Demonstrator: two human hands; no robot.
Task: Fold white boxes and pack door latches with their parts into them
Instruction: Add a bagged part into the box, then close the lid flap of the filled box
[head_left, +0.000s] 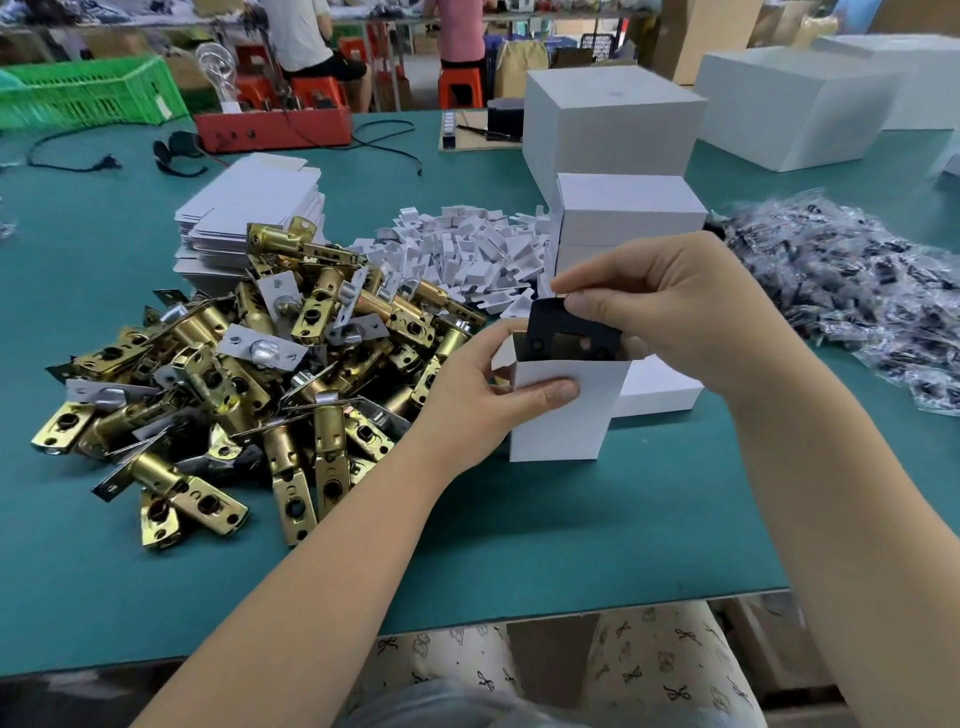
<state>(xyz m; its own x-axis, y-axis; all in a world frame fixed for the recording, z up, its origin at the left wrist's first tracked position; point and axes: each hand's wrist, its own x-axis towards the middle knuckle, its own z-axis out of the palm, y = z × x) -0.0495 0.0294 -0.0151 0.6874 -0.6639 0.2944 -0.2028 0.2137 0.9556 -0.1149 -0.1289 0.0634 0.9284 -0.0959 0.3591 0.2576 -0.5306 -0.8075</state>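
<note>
The right hand (660, 306) pinches the top edge of a black plate (569, 332) between thumb and fingers, the plate standing about half sunk in the open mouth of a small white box (563, 410). The left hand (483, 395) grips that box from its left side, thumb pressed flat across the front wall, holding it upright on the green surface (519, 545). To do this step well, the plate probably wants to go straight down along one inner wall, with the left hand keeping the mouth square so the corners do not catch on the side flaps; whether a latch already sits inside cannot be seen. Left of the box lies a heap of brass latches (249, 384). Beyond that are flat box blanks (249, 202) and a pile of white card inserts (457, 249). Packed white boxes (628, 208) are stacked just behind, and bagged parts (852, 280) lie to the right.
</note>
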